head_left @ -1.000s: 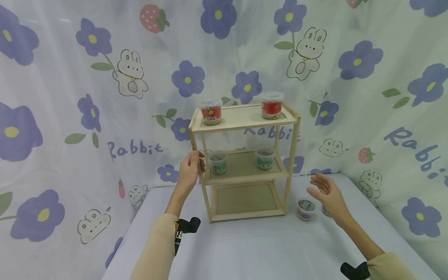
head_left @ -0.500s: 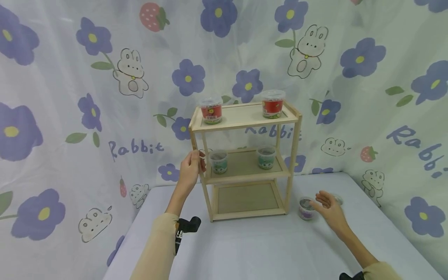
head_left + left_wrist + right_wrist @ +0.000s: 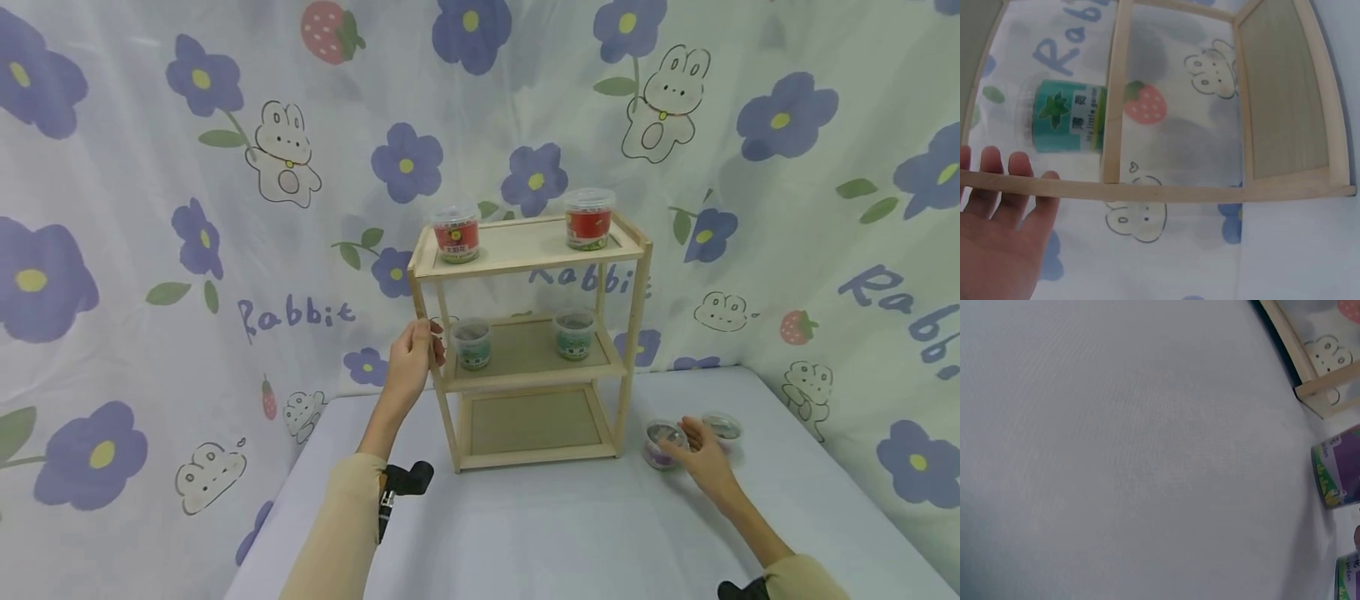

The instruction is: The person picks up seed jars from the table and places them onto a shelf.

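Note:
My left hand point(image 3: 408, 360) holds the left front post of a wooden three-tier shelf point(image 3: 536, 379); in the left wrist view its fingers point(image 3: 1020, 164) pass behind the post. Just right of that hand, a green-labelled tub point(image 3: 473, 344) stands on the middle tier. My right hand point(image 3: 703, 458) is low over the table at the right, fingers spread and lightly bent. Its thumb overlaps a purple-labelled lidded tub point(image 3: 660, 446), and its fingers reach between this tub and a second one point(image 3: 722, 427). The right wrist view catches both purple tubs point(image 3: 1342, 465) at its edge, the hand mostly out of frame.
Two red-labelled tubs point(image 3: 457, 237) stand on the top tier, one at each end. Another green tub point(image 3: 574, 335) is on the middle tier's right. A white cloth covers the table point(image 3: 555, 533), and a printed curtain point(image 3: 480, 100) hangs behind.
My right hand has come down and slightly left to the nearer purple tub, uncovering the farther one. The left hand stays at the post, and the head view has shifted slightly.

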`<state>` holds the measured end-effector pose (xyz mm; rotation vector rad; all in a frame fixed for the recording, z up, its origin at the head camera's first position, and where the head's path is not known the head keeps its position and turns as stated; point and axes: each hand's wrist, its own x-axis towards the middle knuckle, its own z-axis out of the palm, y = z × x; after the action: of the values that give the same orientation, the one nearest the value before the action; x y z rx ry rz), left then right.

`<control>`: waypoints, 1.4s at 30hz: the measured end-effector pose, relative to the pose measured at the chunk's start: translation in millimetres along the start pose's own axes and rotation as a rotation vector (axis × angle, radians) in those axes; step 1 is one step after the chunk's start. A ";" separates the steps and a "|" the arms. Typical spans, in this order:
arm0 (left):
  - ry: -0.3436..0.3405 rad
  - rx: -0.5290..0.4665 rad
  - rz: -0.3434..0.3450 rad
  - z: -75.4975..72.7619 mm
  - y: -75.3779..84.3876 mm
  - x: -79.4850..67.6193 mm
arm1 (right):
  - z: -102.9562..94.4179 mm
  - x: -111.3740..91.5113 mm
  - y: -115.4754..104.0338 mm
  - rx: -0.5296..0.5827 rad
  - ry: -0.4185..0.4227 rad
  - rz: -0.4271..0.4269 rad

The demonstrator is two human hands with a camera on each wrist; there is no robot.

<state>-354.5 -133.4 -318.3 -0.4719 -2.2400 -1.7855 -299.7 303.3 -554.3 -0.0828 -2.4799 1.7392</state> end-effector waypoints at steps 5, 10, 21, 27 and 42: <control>0.005 -0.011 0.000 -0.3 -1.4 -0.1 | 7.8 4.6 5.5 -0.016 -0.021 0.064; 0.009 -0.004 -0.009 -0.3 -1.0 -0.2 | 13.9 8.1 9.3 -0.046 0.003 0.104; 0.001 -0.001 -0.007 -0.3 1.3 0.3 | 22.5 13.8 16.9 -0.014 0.054 0.089; -0.002 -0.006 0.000 -0.1 -1.6 2.4 | 25.4 16.0 19.3 0.025 0.093 0.100; 0.009 -0.005 0.004 0.0 -0.4 2.4 | 34.3 16.2 15.3 0.029 0.175 0.113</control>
<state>-356.9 -133.3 -317.8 -0.4677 -2.2270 -1.7885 -320.3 278.3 -579.2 -0.3625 -2.3656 1.7277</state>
